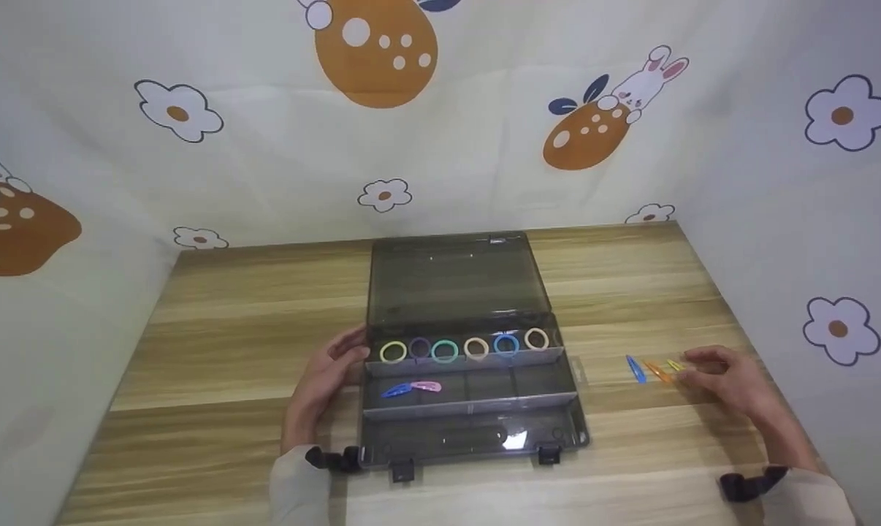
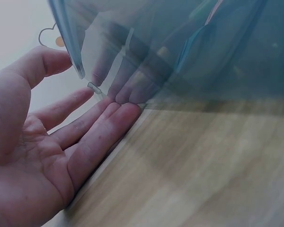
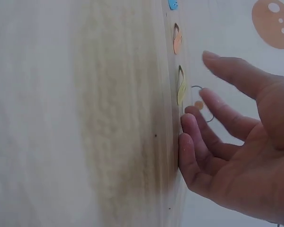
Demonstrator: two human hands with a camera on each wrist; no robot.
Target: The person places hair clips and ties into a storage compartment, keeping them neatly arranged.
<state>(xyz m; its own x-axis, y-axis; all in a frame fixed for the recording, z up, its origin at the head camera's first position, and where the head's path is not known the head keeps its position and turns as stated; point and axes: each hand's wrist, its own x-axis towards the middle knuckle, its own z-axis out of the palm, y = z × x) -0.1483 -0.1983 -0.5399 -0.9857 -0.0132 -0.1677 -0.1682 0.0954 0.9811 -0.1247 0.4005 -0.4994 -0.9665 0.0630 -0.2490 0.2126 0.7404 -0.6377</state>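
Note:
A dark see-through organizer box point(image 1: 477, 446) lies with its lid raised back. My left hand point(image 1: 327, 383) is at its left side, fingers extended against the wall in the left wrist view and thumb near the rim. My right hand point(image 1: 733, 380) hovers just right of a yellow hair clip point(image 1: 675, 365), thumb and fingers apart with nothing between them. Beside that lie an orange hair clip point(image 1: 657, 371) and a blue hair clip point(image 1: 635, 369). Inside the box's middle row are another blue hair clip point(image 1: 395, 390) and a pink one point(image 1: 427, 386).
Several ring-shaped hair ties, among them a yellow one point(image 1: 393, 352) and a green one point(image 1: 445, 351), stand along the box's back row. The lid point(image 1: 455, 281) extends toward the patterned curtain point(image 1: 265, 168). Two latches, one here point(image 1: 402, 470), stick out in front on the wooden table point(image 1: 229, 424).

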